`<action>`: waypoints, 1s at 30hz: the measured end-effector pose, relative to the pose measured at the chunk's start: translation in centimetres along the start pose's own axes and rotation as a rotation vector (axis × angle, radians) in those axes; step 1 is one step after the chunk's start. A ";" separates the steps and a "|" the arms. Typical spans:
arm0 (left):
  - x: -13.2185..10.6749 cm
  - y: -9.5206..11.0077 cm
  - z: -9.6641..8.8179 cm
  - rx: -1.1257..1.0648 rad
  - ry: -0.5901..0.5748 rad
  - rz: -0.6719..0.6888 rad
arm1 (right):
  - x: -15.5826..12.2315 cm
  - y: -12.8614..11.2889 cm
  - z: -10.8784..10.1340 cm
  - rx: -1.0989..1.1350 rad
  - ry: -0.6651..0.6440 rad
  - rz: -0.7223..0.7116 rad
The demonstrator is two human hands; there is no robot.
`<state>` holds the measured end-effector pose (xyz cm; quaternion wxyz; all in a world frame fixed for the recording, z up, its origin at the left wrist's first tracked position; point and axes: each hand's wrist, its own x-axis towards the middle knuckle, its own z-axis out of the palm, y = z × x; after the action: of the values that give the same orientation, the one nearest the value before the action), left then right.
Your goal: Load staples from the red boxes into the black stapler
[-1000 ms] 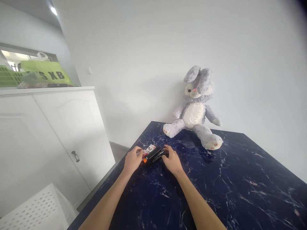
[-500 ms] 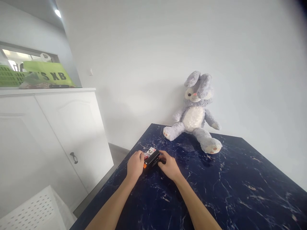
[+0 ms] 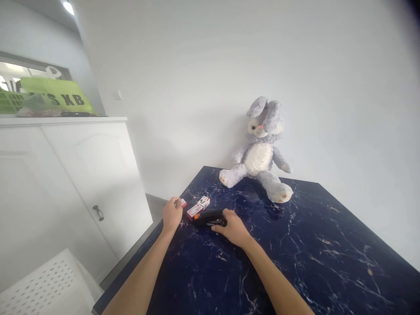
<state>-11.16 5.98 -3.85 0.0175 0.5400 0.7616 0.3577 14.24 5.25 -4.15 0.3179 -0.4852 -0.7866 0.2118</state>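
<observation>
Sprawling dark table has loads of room on the right, plush rabbit at back. Left hand slid off the stapler toward the left edge, fingertips on a tiny box, grip unclear; right hand stays wrapped on it.

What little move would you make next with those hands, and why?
Probably pinch the smaller red-and-white box with the left hand: it lies right at that hand's fingertips, near the edge of the table. The right hand grips the black stapler, so that seems steadied.
</observation>
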 end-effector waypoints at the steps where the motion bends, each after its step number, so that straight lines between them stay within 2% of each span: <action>1: 0.1 -0.2 -0.2 0.024 -0.025 0.001 | -0.7 0.2 -0.4 -0.021 0.011 0.022; 5: 0.1 -0.3 -1.8 0.105 -0.172 0.040 | -4.6 1.6 -2.4 -0.044 0.028 0.048; 8: 0.0 0.1 -3.0 0.113 -0.273 0.102 | -8.2 2.8 -4.4 -0.040 0.054 0.122; 10: -0.4 0.8 -3.3 0.085 -0.305 0.171 | -10.3 3.3 -5.7 -0.032 0.047 0.191; 13: -1.5 2.2 -2.6 0.040 -0.350 0.323 | -12.3 3.4 -7.1 -0.027 -0.009 0.271; 17: -2.8 3.7 -1.4 0.087 -0.316 0.522 | -12.7 2.8 -8.4 -0.004 -0.115 0.288; 23: -3.1 4.4 -1.3 0.037 -0.138 0.565 | -12.5 2.9 -8.4 -0.005 -0.119 0.261; 26: -3.2 4.4 -1.0 0.128 -0.141 0.610 | -12.6 3.2 -8.1 -0.012 -0.112 0.256; 30: -3.1 3.9 -0.1 0.214 -0.224 0.614 | -12.7 3.4 -8.1 -0.026 -0.081 0.234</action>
<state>-6.71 3.97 -2.71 -0.0642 0.7787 0.5902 0.2032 26.22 -4.45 -4.32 0.2526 -0.5685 -0.7396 0.2569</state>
